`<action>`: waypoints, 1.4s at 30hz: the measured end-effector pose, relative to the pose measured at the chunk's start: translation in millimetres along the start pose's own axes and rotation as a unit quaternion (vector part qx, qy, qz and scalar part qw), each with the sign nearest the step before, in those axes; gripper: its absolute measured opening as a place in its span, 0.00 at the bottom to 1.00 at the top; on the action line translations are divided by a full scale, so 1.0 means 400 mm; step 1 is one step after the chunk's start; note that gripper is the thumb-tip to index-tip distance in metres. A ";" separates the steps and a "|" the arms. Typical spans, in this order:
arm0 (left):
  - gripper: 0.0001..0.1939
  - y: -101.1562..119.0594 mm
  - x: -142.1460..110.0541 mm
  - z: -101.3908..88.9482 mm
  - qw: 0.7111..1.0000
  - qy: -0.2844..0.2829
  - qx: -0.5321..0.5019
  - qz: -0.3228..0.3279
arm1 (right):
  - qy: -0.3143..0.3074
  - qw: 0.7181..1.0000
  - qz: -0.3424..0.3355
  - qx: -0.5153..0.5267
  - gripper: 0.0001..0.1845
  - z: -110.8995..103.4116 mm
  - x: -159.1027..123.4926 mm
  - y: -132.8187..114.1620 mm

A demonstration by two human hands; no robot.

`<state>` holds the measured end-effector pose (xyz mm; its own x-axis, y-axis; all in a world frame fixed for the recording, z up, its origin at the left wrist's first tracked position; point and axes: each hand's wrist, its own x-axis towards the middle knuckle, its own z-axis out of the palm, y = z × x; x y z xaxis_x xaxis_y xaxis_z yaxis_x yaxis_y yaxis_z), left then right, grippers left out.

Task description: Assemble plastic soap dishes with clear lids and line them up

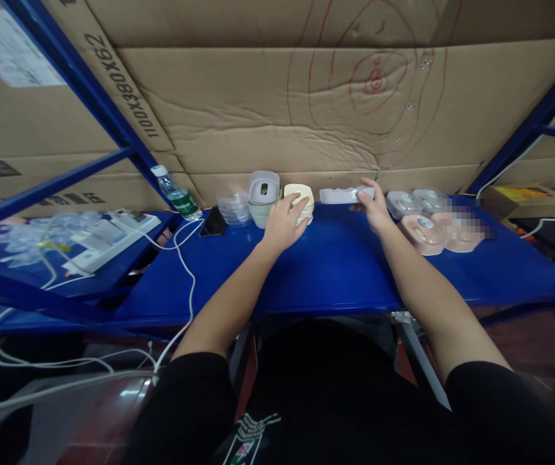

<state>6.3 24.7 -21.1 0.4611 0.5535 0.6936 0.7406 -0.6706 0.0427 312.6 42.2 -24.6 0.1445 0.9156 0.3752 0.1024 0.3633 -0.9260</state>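
Note:
At the back of the blue table, my left hand (pixel 284 223) has its fingers curled over a stack of cream-coloured, rounded-square pieces (pixel 300 190), gripping it from above. Beside it stand grey and green box parts (pixel 263 188), stacked, with an oval slot in the grey top one. Clear plastic bowls (pixel 234 210) are nested left of those. In my right hand (pixel 373 205) is one end of a long, whitish, wavy-edged plastic piece (pixel 339 196), pinched between thumb and fingers. It lies level, pointing toward the cream stack, apart from it.
Lidded round-cornered boxes, pink (pixel 421 234) and clear-topped (pixel 403 203), stand right of my right forearm. A phone (pixel 212 222), water bottle (pixel 178 194) and white cable (pixel 192 278) are at left. Cardboard (pixel 238 97) walls the back; blue frame bars (pixel 78 77) rise at the sides.

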 end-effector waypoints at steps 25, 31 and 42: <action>0.30 -0.221 -0.035 -0.088 0.944 0.295 -0.100 -0.108 | -0.154 0.883 -0.164 -0.412 0.60 0.059 -0.069 -0.045; 0.28 -0.344 -0.070 -0.120 0.927 0.328 -0.013 -0.183 | -0.206 0.835 -0.092 -0.502 0.55 0.041 -0.054 -0.018; 0.32 -0.299 -0.061 -0.114 0.948 0.242 -0.026 -0.205 | -0.254 0.822 -0.074 -0.504 0.56 0.048 -0.061 -0.019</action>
<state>-115.7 69.0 -10.4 -0.1471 0.4898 0.8593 0.7786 -0.4784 0.4060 289.4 20.3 -27.5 -0.3460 0.9212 0.1781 0.8826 0.3840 -0.2712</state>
